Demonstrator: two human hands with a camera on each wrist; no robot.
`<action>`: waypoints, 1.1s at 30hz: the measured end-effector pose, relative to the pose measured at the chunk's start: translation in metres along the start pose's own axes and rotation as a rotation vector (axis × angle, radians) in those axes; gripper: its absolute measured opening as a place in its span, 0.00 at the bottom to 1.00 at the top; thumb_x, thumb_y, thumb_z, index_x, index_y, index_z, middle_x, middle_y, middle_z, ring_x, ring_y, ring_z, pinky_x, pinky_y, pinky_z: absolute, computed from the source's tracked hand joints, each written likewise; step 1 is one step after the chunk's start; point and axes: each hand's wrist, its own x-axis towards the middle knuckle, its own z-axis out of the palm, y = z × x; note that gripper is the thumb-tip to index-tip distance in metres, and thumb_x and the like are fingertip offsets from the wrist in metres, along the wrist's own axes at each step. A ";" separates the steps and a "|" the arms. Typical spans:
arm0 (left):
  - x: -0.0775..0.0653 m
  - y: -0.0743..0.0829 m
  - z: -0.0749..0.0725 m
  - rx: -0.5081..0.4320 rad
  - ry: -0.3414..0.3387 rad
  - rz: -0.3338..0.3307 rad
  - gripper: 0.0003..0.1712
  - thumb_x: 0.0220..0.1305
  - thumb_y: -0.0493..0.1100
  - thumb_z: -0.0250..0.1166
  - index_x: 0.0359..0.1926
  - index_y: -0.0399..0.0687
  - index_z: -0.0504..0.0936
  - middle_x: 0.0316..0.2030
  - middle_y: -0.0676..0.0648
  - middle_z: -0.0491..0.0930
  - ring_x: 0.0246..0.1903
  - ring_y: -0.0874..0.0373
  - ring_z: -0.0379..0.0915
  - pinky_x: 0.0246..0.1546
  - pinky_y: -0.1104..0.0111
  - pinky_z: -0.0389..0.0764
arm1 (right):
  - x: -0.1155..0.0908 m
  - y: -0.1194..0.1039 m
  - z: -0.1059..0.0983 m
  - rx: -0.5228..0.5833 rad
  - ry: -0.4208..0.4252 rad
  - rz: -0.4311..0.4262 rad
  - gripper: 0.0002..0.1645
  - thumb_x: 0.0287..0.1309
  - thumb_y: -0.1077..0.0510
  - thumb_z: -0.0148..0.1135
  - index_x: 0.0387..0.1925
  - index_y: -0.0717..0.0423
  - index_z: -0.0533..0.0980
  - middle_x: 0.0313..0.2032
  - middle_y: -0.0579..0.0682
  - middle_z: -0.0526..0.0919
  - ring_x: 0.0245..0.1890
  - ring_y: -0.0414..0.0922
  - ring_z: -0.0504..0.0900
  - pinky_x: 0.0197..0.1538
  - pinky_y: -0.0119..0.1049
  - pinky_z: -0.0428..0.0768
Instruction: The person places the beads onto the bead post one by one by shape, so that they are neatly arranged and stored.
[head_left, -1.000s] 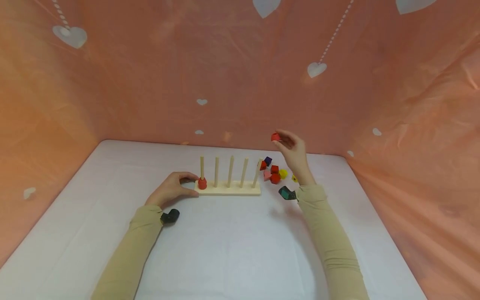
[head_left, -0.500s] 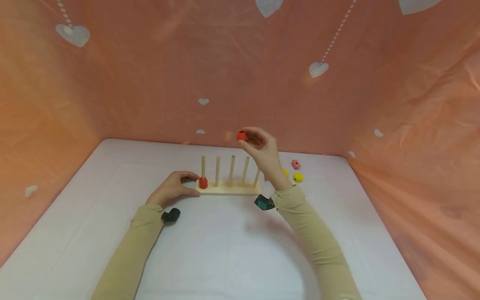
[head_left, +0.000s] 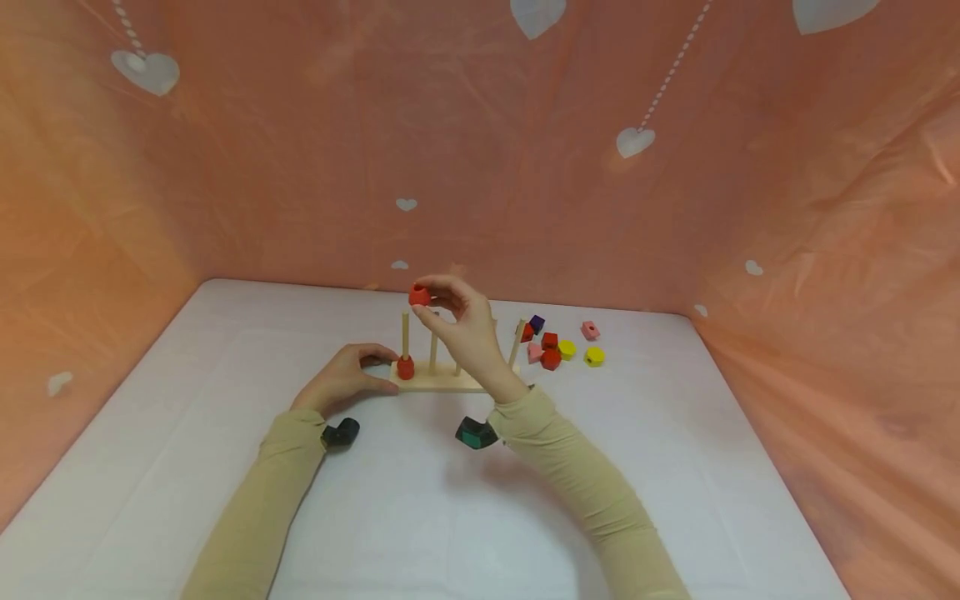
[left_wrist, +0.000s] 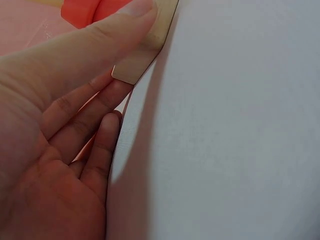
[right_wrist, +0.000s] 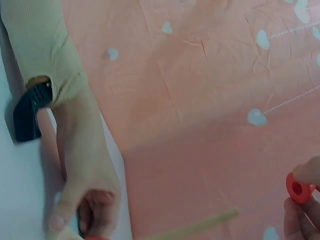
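A wooden peg rack (head_left: 442, 382) with several upright pegs stands on the table, and a red bead (head_left: 406, 367) sits low on its leftmost peg. My left hand (head_left: 343, 375) grips the rack's left end, the thumb along the front side and fingers behind. In the left wrist view, that thumb (left_wrist: 100, 40) lies against the wooden base (left_wrist: 131, 67). My right hand (head_left: 467, 329) pinches another red bead (head_left: 419, 295) between thumb and fingers, above and slightly right of the leftmost peg. Its hole shows on the red bead (right_wrist: 297, 188) in the right wrist view. My right hand hides parts of the right pegs.
Right of the rack lie several loose beads: a purple one (head_left: 537, 324), red ones (head_left: 551, 359), yellow ones (head_left: 595, 357) and pink ones (head_left: 590, 330). A pink curtain (head_left: 480, 167) with white hearts surrounds the white table (head_left: 420, 517) at the back and sides.
My right hand has carried the red bead leftward from above the loose beads to near the leftmost peg, and lowered it slightly in the last half second. My left hand stays on the rack.
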 end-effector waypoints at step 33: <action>-0.001 0.002 0.002 -0.003 0.002 -0.004 0.34 0.38 0.48 0.81 0.50 0.45 0.81 0.49 0.47 0.79 0.53 0.50 0.70 0.58 0.53 0.68 | -0.004 0.034 0.017 -0.070 0.030 0.076 0.19 0.53 0.73 0.65 0.48 0.74 0.75 0.43 0.67 0.80 0.43 0.59 0.80 0.50 0.52 0.77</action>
